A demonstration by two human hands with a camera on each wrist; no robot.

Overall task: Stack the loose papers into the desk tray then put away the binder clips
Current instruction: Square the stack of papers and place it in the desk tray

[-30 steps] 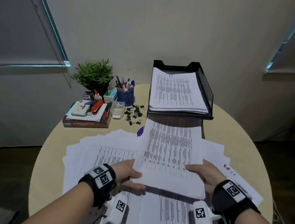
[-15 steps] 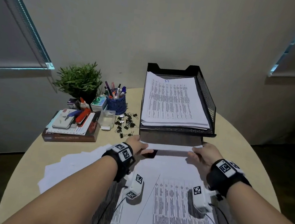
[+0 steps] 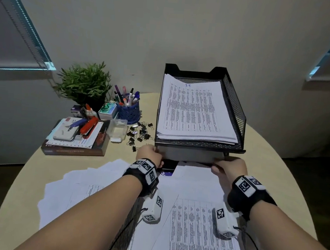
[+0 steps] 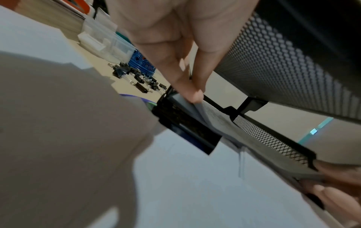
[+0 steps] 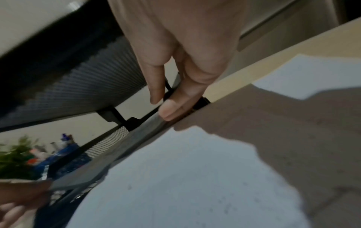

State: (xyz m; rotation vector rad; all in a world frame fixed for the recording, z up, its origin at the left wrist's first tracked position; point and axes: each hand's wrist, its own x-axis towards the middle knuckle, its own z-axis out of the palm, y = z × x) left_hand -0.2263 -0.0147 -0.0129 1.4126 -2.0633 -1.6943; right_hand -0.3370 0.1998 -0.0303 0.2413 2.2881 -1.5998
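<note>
Both the left hand and right hand pinched a sheaf of papers at the desk tray's lower tier.

Black wristbands, white tagged cameras

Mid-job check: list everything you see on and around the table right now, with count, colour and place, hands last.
desk tray: one, black mesh, two tiers, far centre.
paper stack: one, white, printed, top tier.
sheets being inserted: white, lower tier.
loose papers: many, white, spread on near table.
binder clips: a scatter, black, left of tray.
clear box: one, beside clips.
pen cup: one, blue.
plant: one, green, far left.
book pile: one, brown book lowest, left.
table: one, round, beige.
left hand: pinches sheets' left edge.
right hand: pinches right edge.
</note>
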